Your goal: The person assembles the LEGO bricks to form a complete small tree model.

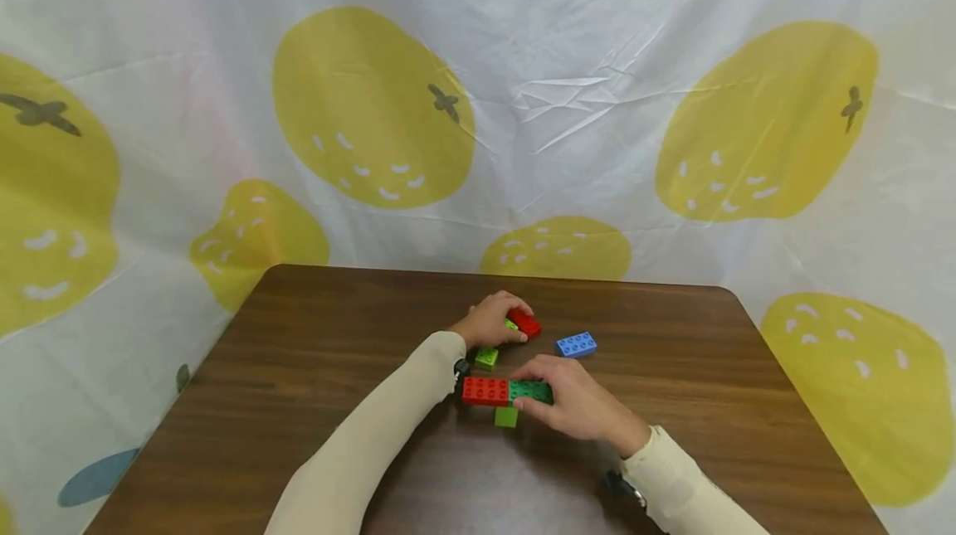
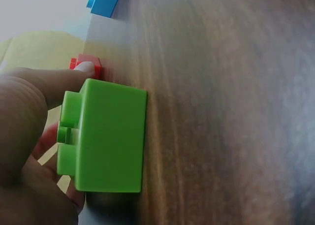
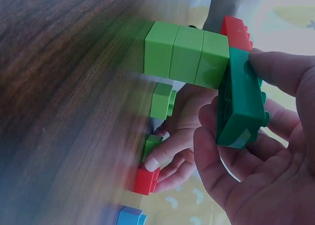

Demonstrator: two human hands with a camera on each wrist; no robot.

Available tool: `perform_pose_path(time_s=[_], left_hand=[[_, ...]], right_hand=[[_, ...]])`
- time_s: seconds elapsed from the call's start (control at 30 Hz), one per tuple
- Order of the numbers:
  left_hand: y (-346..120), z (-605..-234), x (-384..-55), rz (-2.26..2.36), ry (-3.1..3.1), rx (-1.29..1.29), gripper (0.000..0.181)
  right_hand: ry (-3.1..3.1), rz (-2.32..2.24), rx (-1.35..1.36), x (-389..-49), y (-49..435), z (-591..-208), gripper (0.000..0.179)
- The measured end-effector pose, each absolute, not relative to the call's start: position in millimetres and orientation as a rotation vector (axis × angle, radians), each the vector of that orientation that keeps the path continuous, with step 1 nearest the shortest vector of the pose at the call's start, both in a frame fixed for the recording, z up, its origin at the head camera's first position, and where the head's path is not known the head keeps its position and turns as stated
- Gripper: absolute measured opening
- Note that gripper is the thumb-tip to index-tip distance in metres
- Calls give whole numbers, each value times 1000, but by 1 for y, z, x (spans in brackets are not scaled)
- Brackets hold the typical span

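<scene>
My left hand (image 1: 489,322) pinches a small red brick (image 1: 526,323) on the table, thumb on the near side and fingers on the far side. A light green brick (image 3: 151,144) lies right beside it, partly covered by the hand. Another light green brick (image 1: 486,357) stands closer, under the left wrist. My right hand (image 1: 578,398) grips a dark green brick (image 1: 532,391), thumb on one long side, fingers on the other. That brick sits on top of a column of light green bricks (image 3: 186,52), end to end with a long red brick (image 1: 485,391).
A blue brick (image 1: 576,344) lies on the wooden table (image 1: 695,402), right of the left hand and beyond the right one. Behind the table's far edge hangs a white cloth (image 1: 553,112) printed with yellow fruit.
</scene>
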State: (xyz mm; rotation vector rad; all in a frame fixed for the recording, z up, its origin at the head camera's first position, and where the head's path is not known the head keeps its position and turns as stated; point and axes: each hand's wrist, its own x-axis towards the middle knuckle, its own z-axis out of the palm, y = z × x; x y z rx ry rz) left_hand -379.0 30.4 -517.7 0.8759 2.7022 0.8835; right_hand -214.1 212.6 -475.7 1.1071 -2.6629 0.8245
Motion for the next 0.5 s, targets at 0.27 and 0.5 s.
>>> perform_pose_path(time_s=[0.27,0.5], left_hand=[[29,-517,-379,972,2703,843,32],[21,-514,-381,1136,2627,851,35]], right_hand=[[-2671,839,1123,-215,212,-475,26],[-2656,844,1125,-215,212,-475,25]])
